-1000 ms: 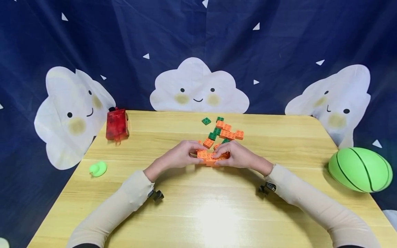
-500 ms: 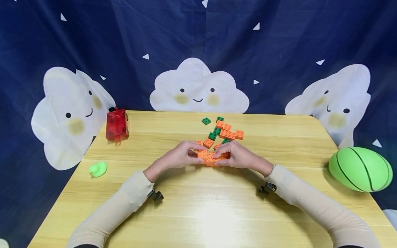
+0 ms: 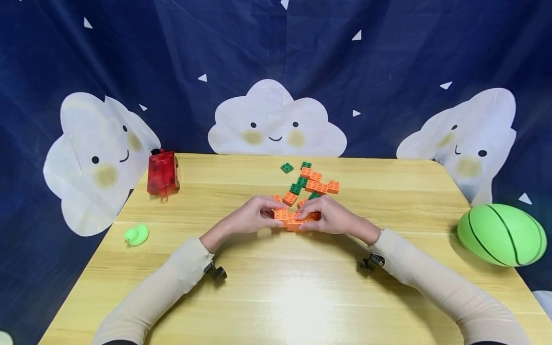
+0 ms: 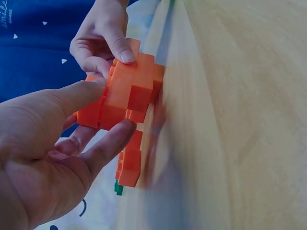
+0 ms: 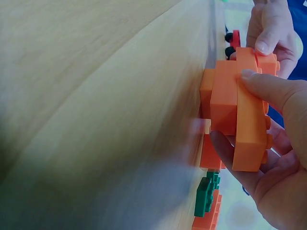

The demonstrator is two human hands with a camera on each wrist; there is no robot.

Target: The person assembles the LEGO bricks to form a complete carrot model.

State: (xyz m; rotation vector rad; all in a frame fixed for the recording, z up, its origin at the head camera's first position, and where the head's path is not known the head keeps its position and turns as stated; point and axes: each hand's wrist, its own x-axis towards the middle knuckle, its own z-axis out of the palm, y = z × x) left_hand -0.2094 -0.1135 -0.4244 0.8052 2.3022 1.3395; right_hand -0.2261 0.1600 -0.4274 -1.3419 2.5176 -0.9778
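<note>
Both hands hold one stack of orange toy building bricks (image 3: 293,223) near the middle of the table. My left hand (image 3: 250,215) pinches its left end, where a small orange brick (image 4: 89,116) sits on the top layer in the left wrist view. My right hand (image 3: 332,215) grips the other end, its thumb on the side of a long orange brick (image 5: 249,124). Stepped orange layers show beneath this in both wrist views. The head view loses part of the stack behind the fingers. Just behind the hands lies a loose orange brick (image 3: 289,198).
Farther back are several loose orange bricks (image 3: 316,186) and green bricks (image 3: 295,189), plus a separate green brick (image 3: 286,167). A red toy cart (image 3: 162,173) and a green toy duck (image 3: 137,235) are at left. A green ball (image 3: 500,235) sits at the right edge.
</note>
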